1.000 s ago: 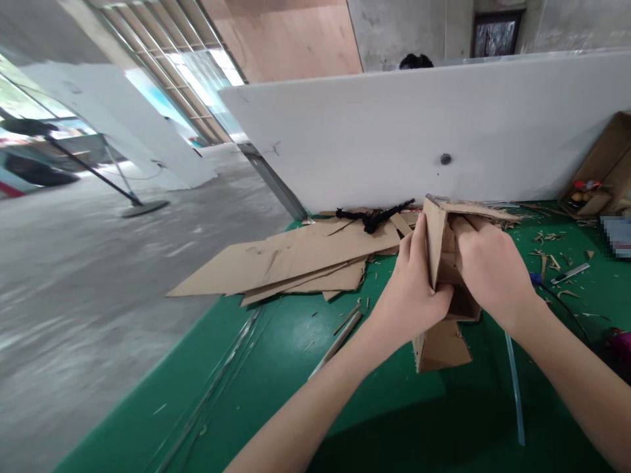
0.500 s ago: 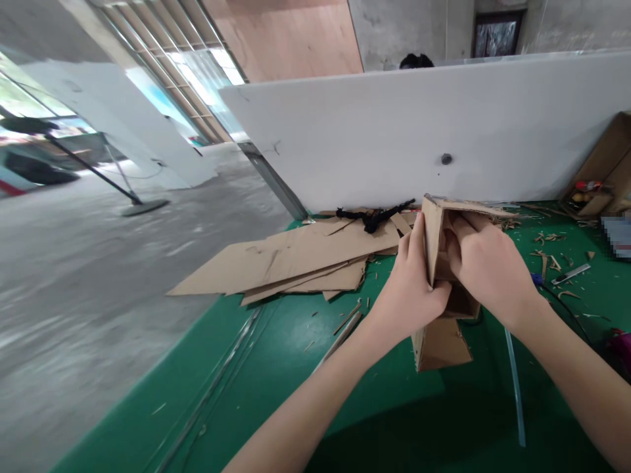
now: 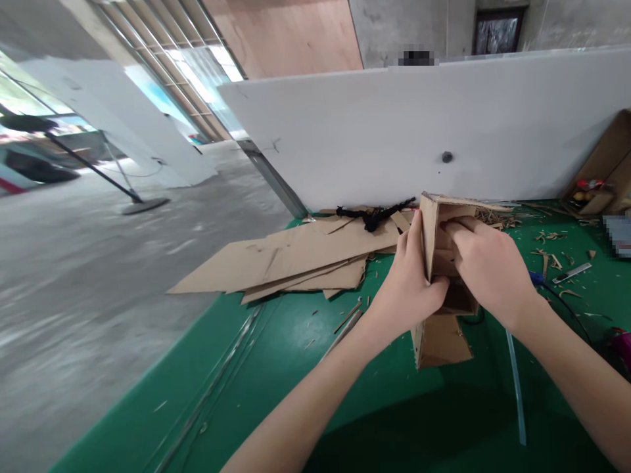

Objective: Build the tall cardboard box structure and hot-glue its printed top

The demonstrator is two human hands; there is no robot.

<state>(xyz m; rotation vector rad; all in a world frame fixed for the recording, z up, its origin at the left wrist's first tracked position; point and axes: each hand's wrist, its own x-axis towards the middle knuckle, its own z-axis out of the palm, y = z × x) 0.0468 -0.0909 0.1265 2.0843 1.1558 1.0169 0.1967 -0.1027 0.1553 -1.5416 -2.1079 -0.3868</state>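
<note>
A small cardboard box structure [image 3: 446, 341] with open compartments stands above the green table, right of the middle. My left hand [image 3: 411, 289] grips its left wall, thumb on the near edge and fingers along the outer side. Inside the upper compartment are the fingertips of my right hand [image 3: 486, 269], curled and pressed together against the cardboard. Whether they pinch anything smaller in there is hidden. Below the hands, the lower part of the structure shows a slanted cardboard panel.
Flat cardboard sheets [image 3: 296, 263] lie on the green table [image 3: 276, 387], a black tangled piece [image 3: 374, 218] on top. A utility knife [image 3: 572, 273] and cardboard scraps are at right. A white partition [image 3: 355, 144] rises behind, and a cardboard box [image 3: 604, 164] stands at far right.
My right hand's fingers have shifted slightly within the upper compartment, and the structure has tipped a little to the left. My left hand keeps its grip.
</note>
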